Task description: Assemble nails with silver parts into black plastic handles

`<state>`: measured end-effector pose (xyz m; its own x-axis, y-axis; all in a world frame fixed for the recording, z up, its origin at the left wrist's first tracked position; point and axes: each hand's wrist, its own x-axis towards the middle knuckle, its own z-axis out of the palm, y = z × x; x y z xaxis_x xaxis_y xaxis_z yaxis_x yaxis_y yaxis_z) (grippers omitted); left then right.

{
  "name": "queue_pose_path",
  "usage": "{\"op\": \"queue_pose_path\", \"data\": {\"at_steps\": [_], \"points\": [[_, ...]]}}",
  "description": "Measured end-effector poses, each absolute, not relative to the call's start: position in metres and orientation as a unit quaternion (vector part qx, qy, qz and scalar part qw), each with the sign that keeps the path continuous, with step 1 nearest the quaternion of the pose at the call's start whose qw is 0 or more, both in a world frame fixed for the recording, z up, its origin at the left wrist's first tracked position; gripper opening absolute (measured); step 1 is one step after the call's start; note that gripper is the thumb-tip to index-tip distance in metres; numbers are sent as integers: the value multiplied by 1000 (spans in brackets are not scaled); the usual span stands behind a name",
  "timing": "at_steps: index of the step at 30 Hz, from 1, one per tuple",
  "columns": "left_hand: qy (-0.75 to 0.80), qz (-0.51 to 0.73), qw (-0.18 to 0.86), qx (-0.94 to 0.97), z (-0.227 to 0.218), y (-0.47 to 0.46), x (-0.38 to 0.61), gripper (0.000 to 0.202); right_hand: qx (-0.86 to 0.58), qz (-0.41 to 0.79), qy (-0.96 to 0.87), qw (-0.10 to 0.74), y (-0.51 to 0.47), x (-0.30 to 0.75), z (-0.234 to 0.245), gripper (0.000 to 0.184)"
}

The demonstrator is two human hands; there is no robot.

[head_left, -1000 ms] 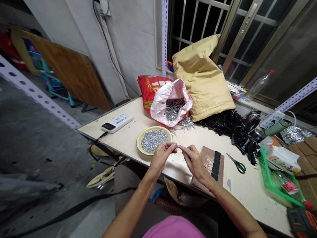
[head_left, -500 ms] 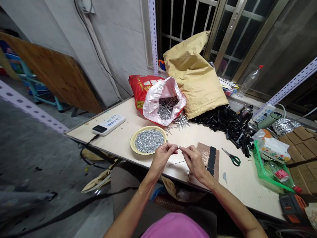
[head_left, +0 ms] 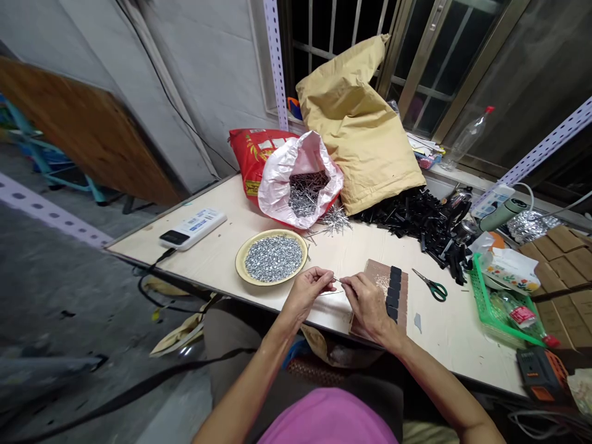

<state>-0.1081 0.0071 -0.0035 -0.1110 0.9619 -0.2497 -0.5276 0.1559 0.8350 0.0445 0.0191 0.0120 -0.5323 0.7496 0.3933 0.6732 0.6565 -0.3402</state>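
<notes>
My left hand (head_left: 308, 290) and my right hand (head_left: 365, 301) meet over the near edge of the table (head_left: 222, 256), fingertips pinched together on a thin metal pin (head_left: 337, 280) held between them. A second thin pin (head_left: 329, 293) lies on the table just under the hands. A yellow bowl (head_left: 271, 258) heaped with small silver parts stands just left of my left hand. A brown board (head_left: 386, 296) carrying a column of black pieces lies beside my right hand.
A white-lined red bag (head_left: 300, 182) of long metal nails and a tan sack (head_left: 358, 126) stand behind. A heap of black plastic parts (head_left: 419, 222), scissors (head_left: 432, 287), a green basket (head_left: 497, 302) and a white power bank (head_left: 192, 228) are on the table.
The view has shifted, so the table objects sit further left and lower. Both hands stay pinched together on the pin, now a little nearer the table's front edge.
</notes>
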Motion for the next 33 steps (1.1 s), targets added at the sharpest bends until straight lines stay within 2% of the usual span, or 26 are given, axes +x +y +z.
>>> {"op": "queue_pose_path", "data": {"at_steps": [7, 14, 20, 23, 29, 33], "points": [[426, 576, 667, 203, -12, 13, -103, 44, -421, 90, -854, 292, 21, 47, 1, 16], [450, 604, 620, 221, -17, 14, -93, 41, -440, 82, -855, 263, 20, 52, -2, 21], [450, 596, 632, 207, -20, 16, -88, 42, -448, 95, -833, 312, 19, 54, -12, 20], [460, 605, 614, 213, -22, 15, -84, 41, -450, 83, -839, 296, 18, 55, -12, 21], [475, 595, 600, 245, -24, 15, -81, 37, -465, 152, -824, 287, 19, 59, -10, 16], [476, 597, 600, 238, -27, 15, -80, 38, -455, 86, -842, 276, 19, 61, -16, 18]]}}
